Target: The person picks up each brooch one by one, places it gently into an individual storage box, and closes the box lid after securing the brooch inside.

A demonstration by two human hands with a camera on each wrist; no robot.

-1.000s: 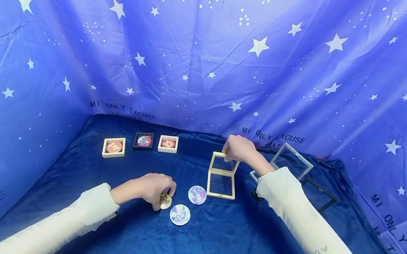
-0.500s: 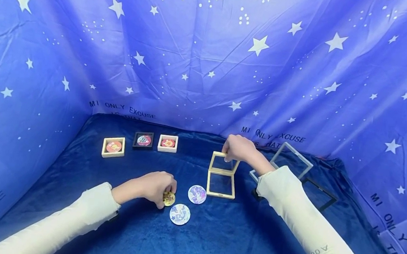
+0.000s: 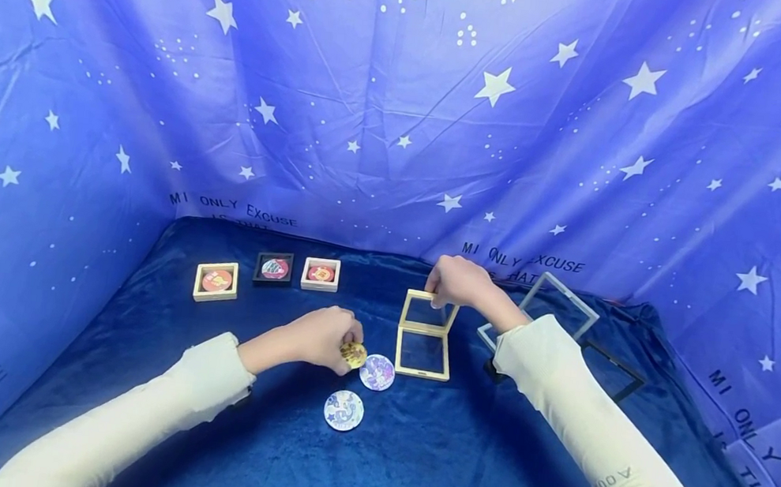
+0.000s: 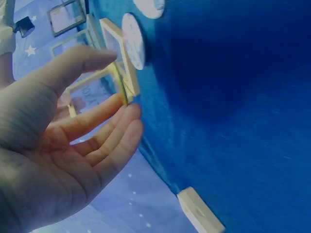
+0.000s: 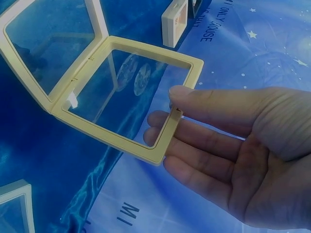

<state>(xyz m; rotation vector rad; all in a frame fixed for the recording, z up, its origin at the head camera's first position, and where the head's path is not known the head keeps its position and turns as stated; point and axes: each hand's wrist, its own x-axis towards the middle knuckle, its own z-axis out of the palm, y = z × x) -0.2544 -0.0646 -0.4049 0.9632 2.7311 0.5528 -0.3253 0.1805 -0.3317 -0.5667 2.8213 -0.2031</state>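
The left hand holds a round gold badge. Its thumb and fingers are clamped on the edge of the badge. The badge is just to the left of a purple badge on the blue surface. I can't tell if those two badges touch. A blue and white badge lies nearer, flat and on its own.

The right hand holds a yellow frame, which is to the right of the purple badge. This frame opens like a book (you can see through both halves). The near half lies on the surface and the far half tilts up. The right thumb and fingers are clamped on the top edge of the tilted half.

On the far left there are three little boxes, each with a red round badge inside: a tan box, a black box and a cream box. To the right there is a gray frame, standing open, and a black frame. The right sleeve hides parts of both. A blue curtain with white stars hangs at the far side.
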